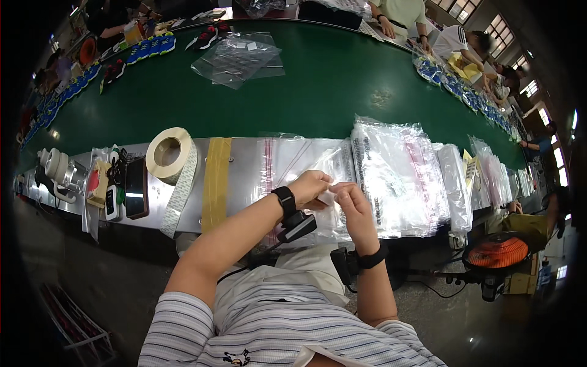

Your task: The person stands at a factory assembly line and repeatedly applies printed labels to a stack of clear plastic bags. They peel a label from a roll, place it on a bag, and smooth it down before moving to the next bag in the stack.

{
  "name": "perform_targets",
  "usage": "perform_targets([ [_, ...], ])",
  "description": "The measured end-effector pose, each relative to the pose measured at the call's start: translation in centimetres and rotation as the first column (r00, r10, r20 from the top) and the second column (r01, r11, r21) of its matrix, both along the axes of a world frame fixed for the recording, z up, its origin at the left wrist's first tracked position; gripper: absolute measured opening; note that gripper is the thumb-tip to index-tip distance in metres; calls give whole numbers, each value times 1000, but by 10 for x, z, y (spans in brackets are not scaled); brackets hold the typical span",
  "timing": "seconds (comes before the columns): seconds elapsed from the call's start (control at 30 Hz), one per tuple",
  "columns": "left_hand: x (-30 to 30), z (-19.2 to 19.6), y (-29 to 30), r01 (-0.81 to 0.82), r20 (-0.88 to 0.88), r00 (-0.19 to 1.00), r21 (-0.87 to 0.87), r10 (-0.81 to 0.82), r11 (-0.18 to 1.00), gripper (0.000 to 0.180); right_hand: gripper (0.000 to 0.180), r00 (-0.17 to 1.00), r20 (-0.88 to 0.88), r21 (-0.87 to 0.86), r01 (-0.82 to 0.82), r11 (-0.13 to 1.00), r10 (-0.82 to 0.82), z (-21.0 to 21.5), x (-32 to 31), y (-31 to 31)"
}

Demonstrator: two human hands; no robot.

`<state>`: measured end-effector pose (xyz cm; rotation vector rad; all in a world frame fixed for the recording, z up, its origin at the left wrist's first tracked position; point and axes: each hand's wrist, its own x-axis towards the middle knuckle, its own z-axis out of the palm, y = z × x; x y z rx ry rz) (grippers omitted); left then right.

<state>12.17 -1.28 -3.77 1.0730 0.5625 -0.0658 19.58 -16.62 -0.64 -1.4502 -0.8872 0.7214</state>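
My left hand (307, 187) and my right hand (354, 207) meet fingertip to fingertip over a clear plastic bag (284, 160) with red lines, which lies flat on the metal ledge. Both hands are closed in a pinch. Whatever sits between the fingertips is too small and glare-washed to make out. Just right of my right hand lies a thick stack of clear plastic bags (397, 177) with red and dark print. To the left stands a roll of labels (168, 155), its printed strip hanging down over the ledge.
Brown tape (216, 177) crosses the ledge beside a dark phone (136, 188). Beyond runs a green conveyor belt (318, 82) carrying loose clear bags (241, 60), a dark shoe (208, 38) and rows of blue shoes (153, 46). An orange fan (496, 251) stands right; other people work around the belt.
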Motion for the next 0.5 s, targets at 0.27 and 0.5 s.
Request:
perform_targets([
  [0.27, -89, 40, 6, -37, 188, 974, -406, 123, 913, 90, 60, 618, 767, -170, -62, 983, 172, -7, -33, -18],
  [0.5, -120, 17, -13, -209, 88, 978, 325, 190, 922, 54, 13, 872, 478, -94, 166, 982, -101, -23, -36, 10],
])
